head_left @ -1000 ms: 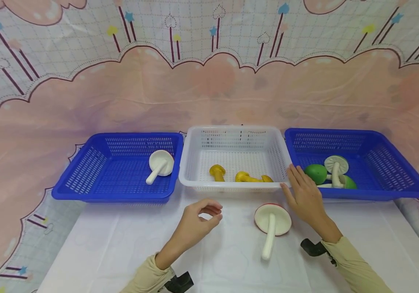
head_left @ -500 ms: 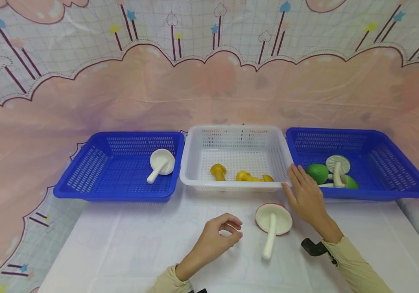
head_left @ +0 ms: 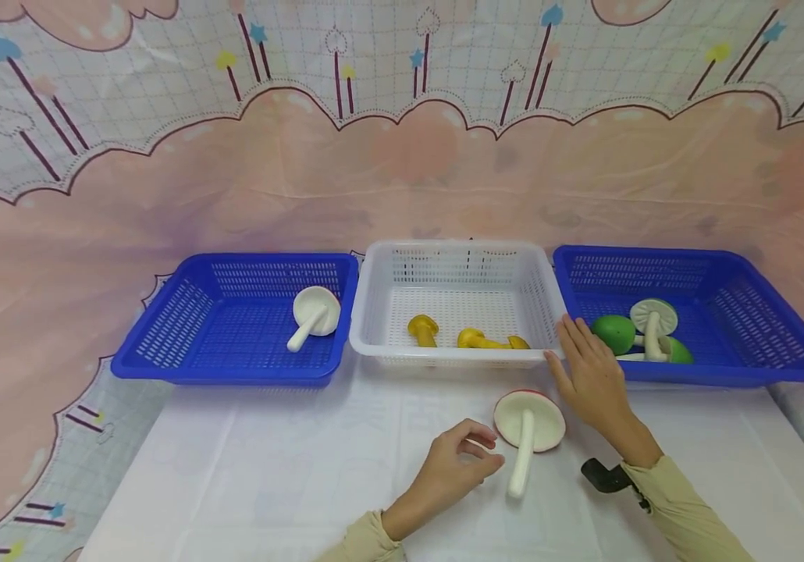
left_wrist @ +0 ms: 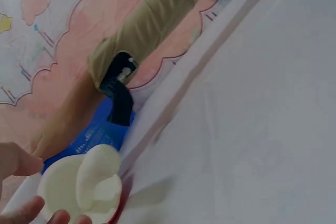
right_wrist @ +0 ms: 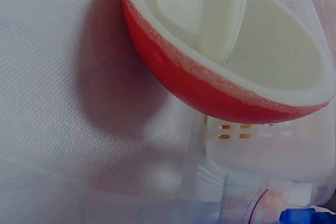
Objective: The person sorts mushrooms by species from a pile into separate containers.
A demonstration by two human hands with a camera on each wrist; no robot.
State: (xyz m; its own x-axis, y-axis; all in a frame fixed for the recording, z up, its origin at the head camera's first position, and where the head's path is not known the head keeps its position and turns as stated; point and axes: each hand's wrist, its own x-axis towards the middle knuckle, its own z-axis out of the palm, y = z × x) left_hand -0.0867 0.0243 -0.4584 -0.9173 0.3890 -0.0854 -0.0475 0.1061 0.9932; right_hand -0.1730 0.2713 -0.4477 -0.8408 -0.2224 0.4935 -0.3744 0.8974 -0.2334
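A toy mushroom (head_left: 530,425) with a red cap lies on the white tablecloth, its pale underside up and its stem towards me. My left hand (head_left: 454,464) is just left of it, fingers loosely bent, thumb apart, holding nothing. In the left wrist view, left-hand fingers (left_wrist: 23,211) appear close to the mushroom's cap (left_wrist: 60,187); whether they touch cannot be told. My right hand (head_left: 593,381) rests with straight fingers where the white basket (head_left: 454,353) meets the right blue basket (head_left: 725,375). The right wrist view shows the red cap (right_wrist: 210,90) up close, without the hand.
Yellow mushrooms (head_left: 423,329) lie in the white basket. Green-capped mushrooms (head_left: 613,334) sit in the right blue basket. One pale-undersided mushroom (head_left: 318,311) is in the left blue basket (head_left: 226,373). A patterned cloth (head_left: 402,172) hangs behind the baskets.
My left hand has moved right, across the tablecloth, up to the red-capped mushroom. The right hand stays at the basket rims, and the mushroom has not moved.
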